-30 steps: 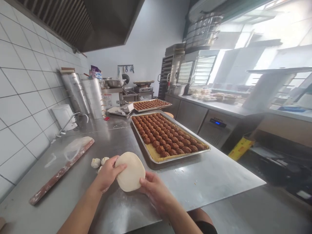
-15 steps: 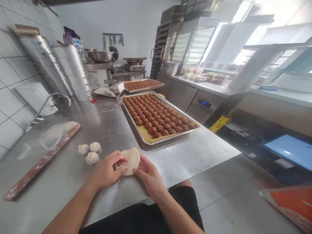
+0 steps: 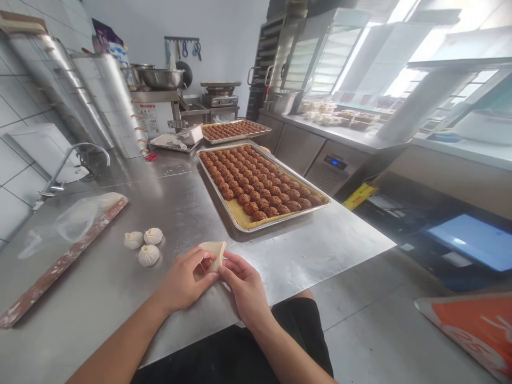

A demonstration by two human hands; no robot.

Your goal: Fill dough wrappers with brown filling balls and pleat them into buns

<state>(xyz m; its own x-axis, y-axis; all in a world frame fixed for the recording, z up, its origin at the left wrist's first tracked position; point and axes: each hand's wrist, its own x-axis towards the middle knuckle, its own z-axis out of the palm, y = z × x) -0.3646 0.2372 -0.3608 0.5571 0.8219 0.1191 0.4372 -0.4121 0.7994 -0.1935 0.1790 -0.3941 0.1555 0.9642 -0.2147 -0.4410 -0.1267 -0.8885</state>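
Observation:
A thin, pale dough wrapper (image 3: 216, 248) is held up between my two hands, just above the steel table (image 3: 168, 208). My left hand (image 3: 190, 277) is closed on its left side, thumb and fingers curled in. On the right, my right hand (image 3: 242, 280) pinches the wrapper's edge with thumb and fingers. The wrapper is bent along its right side, and my fingers hide its lower part. Left of my hands sit three pleated buns (image 3: 148, 255). Beyond them, a metal tray (image 3: 246, 226) holds rows of round brown balls (image 3: 260, 186) on yellowish paper.
A flour-dusted reddish-brown strip (image 3: 64, 261) lies at the left, with clear plastic (image 3: 80, 218) beside it. A bent tap (image 3: 86, 146) stands by the tiled wall. A second ball-filled tray (image 3: 236, 130) is farther back. The table's right edge drops to the floor; an orange bag (image 3: 472, 330) is there.
The wrapper, spread rather flat before, is now folded over at its right edge. My hands have come closer together around it. The camera view has shifted slightly.

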